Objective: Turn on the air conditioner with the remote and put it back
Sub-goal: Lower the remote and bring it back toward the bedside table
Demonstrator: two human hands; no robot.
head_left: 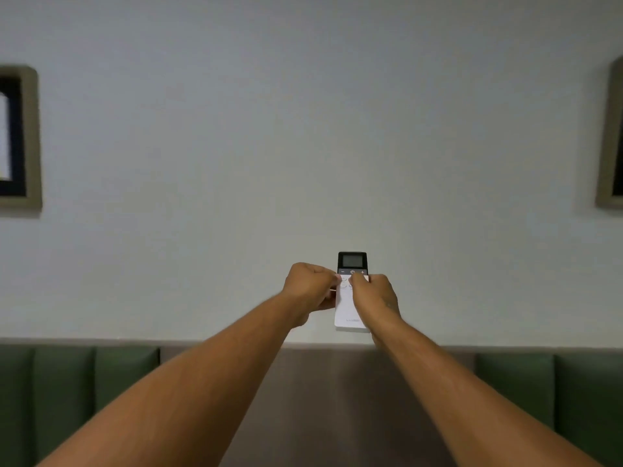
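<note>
Remote gripped by left hand and right hand, raised | right thumb near power button | air conditioner unseen | return pending

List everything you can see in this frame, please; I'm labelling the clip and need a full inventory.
remote: one, white body with black screen end, held upright before the wall, centre
picture frames: two, beige-framed, one at the left edge, one at the right edge
wall: one, pale grey-white, fills the upper view
padded panels: green at both sides, brown in the middle, along the bottom
left hand: one, grip closed on the remote's left side
right hand: one, grip closed on its right side, thumb on the buttons
</note>
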